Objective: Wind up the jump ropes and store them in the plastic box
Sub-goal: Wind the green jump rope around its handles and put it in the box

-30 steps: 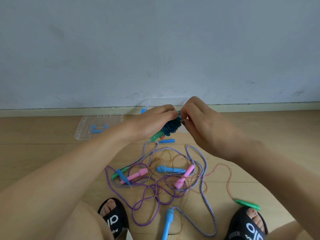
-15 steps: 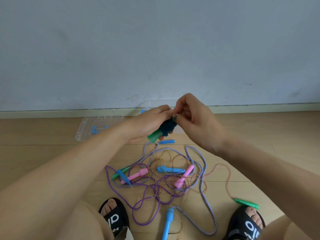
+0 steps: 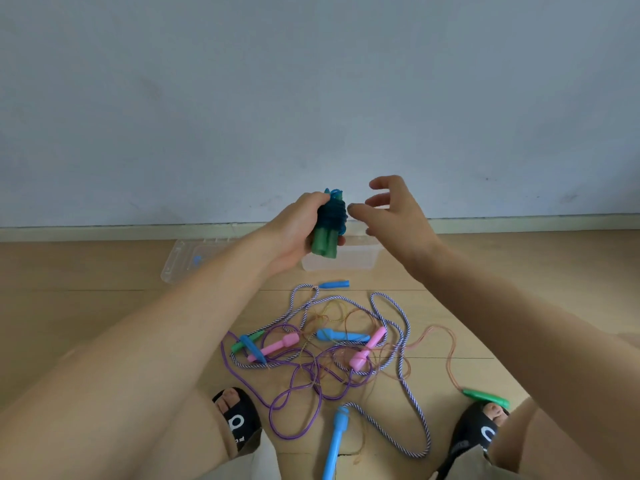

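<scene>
Wound rope [image 3: 329, 226] in L hand [image 3: 297, 233] fingers

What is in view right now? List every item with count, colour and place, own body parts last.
wound jump rope: 1, teal cord round two green handles, gripped in the left hand above the box
plastic box: 1, clear, on the floor by the wall
box lid: 1, clear with blue clips, left of the box
loose jump ropes: several, tangled; purple, striped and orange cords with blue, pink and green handles, on the floor between the feet
wall: 1, grey-blue, behind
floor: 1, light wood
sandals: 2, black, bottom edge
left hand: grips the wound rope
right hand: open, beside the rope, not touching
</scene>
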Demonstrator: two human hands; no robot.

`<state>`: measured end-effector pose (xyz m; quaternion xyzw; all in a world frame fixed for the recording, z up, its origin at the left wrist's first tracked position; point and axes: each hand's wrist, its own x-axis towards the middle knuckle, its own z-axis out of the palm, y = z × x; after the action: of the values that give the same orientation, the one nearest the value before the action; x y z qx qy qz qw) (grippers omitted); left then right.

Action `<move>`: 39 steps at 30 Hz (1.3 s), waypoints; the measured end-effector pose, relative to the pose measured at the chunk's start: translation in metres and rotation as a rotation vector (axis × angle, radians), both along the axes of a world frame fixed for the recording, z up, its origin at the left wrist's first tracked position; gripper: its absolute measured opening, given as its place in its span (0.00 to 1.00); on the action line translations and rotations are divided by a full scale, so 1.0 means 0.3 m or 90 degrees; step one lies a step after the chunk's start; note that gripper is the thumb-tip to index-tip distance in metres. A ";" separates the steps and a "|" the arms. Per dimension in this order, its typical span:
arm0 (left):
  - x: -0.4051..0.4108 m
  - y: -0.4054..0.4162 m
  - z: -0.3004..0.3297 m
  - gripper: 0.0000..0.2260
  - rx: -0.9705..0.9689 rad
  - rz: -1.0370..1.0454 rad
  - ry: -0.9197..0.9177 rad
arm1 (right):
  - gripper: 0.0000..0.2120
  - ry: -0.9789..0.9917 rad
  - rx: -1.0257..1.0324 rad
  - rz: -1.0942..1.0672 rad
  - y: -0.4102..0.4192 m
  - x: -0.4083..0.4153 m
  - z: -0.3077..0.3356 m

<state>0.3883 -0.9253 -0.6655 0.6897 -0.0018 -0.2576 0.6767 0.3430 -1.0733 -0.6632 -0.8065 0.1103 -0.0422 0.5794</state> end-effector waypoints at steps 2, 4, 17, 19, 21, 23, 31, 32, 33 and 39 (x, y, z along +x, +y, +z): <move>-0.031 -0.014 0.000 0.13 -0.009 -0.015 0.001 | 0.20 0.141 0.134 0.063 -0.007 -0.002 -0.022; -0.053 -0.027 -0.006 0.11 -0.020 -0.044 0.007 | 0.14 0.210 0.225 0.139 -0.006 -0.006 -0.052; 0.386 0.045 -0.296 0.12 0.332 -0.055 0.033 | 0.11 0.335 0.236 0.015 -0.058 0.430 -0.302; 0.501 0.069 -0.396 0.08 0.414 -0.056 0.006 | 0.12 0.352 0.218 -0.011 -0.056 0.554 -0.393; 0.606 0.085 -0.509 0.06 0.472 -0.038 -0.015 | 0.11 0.362 0.181 -0.029 -0.045 0.675 -0.491; 0.690 0.084 -0.630 0.11 0.510 -0.013 -0.018 | 0.08 0.377 0.161 -0.040 -0.027 0.794 -0.608; 0.874 0.062 -1.022 0.08 0.609 0.007 -0.249 | 0.12 0.398 -0.161 0.028 0.067 1.129 -1.030; 0.880 0.063 -1.048 0.08 0.608 0.013 -0.286 | 0.13 0.410 -0.193 0.041 0.081 1.145 -1.059; 0.884 0.064 -1.067 0.08 0.600 0.019 -0.317 | 0.13 0.426 -0.217 0.060 0.094 1.157 -1.088; 0.892 0.077 -1.107 0.07 0.557 0.017 -0.387 | 0.10 0.523 -0.181 0.212 0.148 1.159 -1.175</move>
<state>0.6558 -0.9022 -0.9975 0.9510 -0.0813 -0.0146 0.2979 0.6908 -1.0290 -1.0155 -0.8343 0.1928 0.3598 0.3705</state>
